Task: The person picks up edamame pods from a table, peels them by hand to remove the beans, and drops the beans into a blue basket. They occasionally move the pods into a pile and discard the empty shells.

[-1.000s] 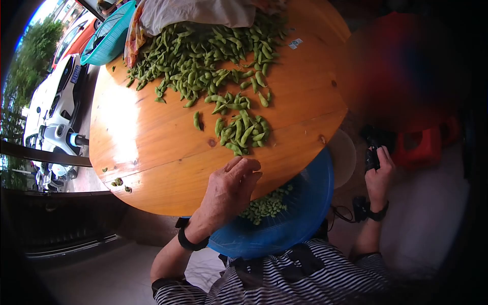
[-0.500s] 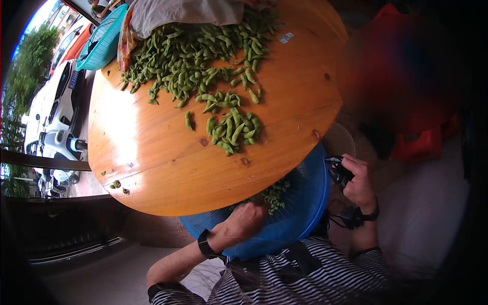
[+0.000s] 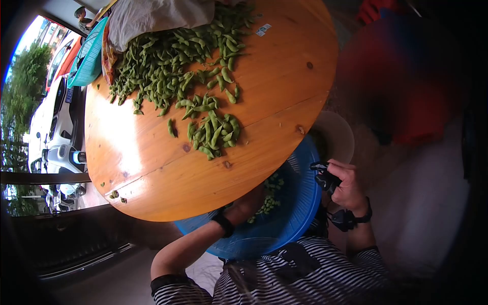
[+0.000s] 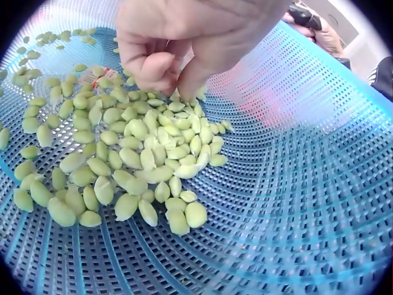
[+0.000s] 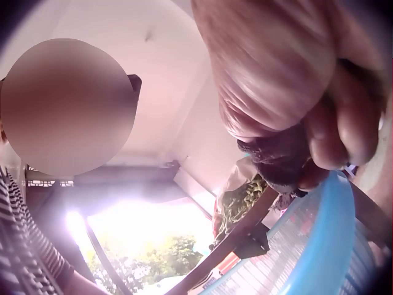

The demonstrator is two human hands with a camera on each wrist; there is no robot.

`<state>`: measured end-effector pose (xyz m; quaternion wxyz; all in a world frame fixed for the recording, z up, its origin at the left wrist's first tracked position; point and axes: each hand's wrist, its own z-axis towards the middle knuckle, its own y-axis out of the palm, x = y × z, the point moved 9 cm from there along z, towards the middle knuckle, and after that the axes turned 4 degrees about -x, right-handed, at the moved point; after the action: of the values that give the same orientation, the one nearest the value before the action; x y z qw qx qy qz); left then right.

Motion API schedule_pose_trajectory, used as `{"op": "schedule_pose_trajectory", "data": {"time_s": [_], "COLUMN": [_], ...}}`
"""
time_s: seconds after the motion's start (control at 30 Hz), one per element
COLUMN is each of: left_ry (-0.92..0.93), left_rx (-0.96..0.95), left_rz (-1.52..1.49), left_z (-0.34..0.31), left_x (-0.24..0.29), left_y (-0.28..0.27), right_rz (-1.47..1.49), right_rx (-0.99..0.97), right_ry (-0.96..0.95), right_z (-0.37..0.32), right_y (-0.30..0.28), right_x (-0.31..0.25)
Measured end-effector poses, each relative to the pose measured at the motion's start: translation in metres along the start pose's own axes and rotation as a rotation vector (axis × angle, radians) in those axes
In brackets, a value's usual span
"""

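My left hand (image 3: 247, 206) is down in a blue mesh basket (image 3: 300, 218), partly under the table's edge. In the left wrist view its fingers (image 4: 153, 70) are curled, thumb and finger pinching at the far side of a heap of shelled green beans (image 4: 147, 138). What sits between the fingertips is mostly hidden. My right hand (image 3: 351, 189), by the basket's right rim, grips a dark crumpled thing (image 5: 279, 157) that looks like black cloth; its fingers are curled round it. Green bean pods (image 3: 168, 66) lie heaped on the wooden table (image 3: 274, 91), with a smaller cluster nearer me.
A whitish cloth (image 3: 157, 20) covers part of the pod heap. Beyond it stands a teal basket (image 3: 89, 58). A pale round tub (image 3: 343, 134) is right of the blue basket. Parked vehicles (image 3: 56, 109) show outside on the left, and a person (image 3: 84, 19) is in the background.
My left hand has come down from the table edge near the pods into the blue basket. My right hand has moved left, up to the basket's rim, still gripping the dark thing.
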<state>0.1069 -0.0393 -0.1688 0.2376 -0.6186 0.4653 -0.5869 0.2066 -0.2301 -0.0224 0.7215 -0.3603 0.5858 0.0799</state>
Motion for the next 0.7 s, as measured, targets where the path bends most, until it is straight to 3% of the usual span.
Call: {"op": "schedule_pose_trajectory", "data": {"time_s": [0.13, 0.2, 0.33, 0.43, 0.5, 0.53, 0.6, 0.7], "left_ry": [-0.075, 0.342, 0.438, 0.415, -0.048, -0.049, 0.006, -0.058], "left_rx": [-0.060, 0.227, 0.290, 0.250, -0.142, -0.136, -0.172, -0.216], "left_rz": [-0.076, 0.525, 0.664, 0.441, -0.015, -0.012, -0.400, -0.378], "left_z": [0.000, -0.011, -0.011, -0.008, 0.001, -0.010, -0.042, -0.083], "left_x": [-0.021, 0.005, 0.012, 0.018, 0.019, 0.031, 0.052, 0.068], "left_y": [0.028, 0.033, 0.033, 0.011, -0.025, -0.041, -0.064, -0.115], "right_rz": [-0.023, -0.034, -0.043, -0.024, 0.001, 0.000, -0.022, -0.063], "right_rx": [-0.003, 0.009, -0.014, 0.004, 0.040, 0.040, 0.057, 0.092], "right_ry": [-0.005, -0.031, -0.039, -0.030, -0.017, -0.023, -0.018, -0.013], "right_z": [0.001, 0.001, 0.001, 0.000, -0.001, -0.001, 0.000, 0.001], "right_y": [0.001, 0.001, 0.002, 0.001, -0.003, -0.005, -0.008, -0.014], "right_x": [0.002, 0.002, 0.002, 0.002, 0.000, -0.002, 0.000, 0.002]}}
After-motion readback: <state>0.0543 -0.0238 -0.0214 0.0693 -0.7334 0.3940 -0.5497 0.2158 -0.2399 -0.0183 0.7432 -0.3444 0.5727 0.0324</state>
